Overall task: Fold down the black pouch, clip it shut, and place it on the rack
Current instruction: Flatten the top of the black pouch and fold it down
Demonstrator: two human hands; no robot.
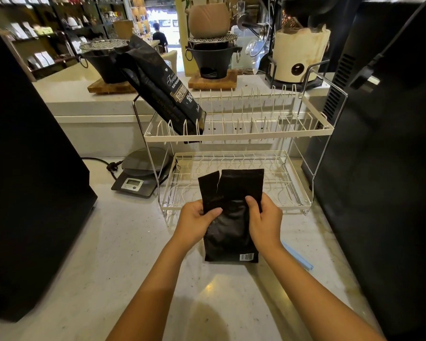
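One black pouch held upright on table, near middle, just before rack. Top of pouch torn, unfolded. Left hand clasped on left edge, thumb pressed across front; right hand clasped on right edge, fingers curled and pinching pouch. Two hands, both bare. One two-tier wire rack seen behind; one larger black bag leaned in upper tier, left end. One blue clip laid on table right of pouch. One scale left of rack.
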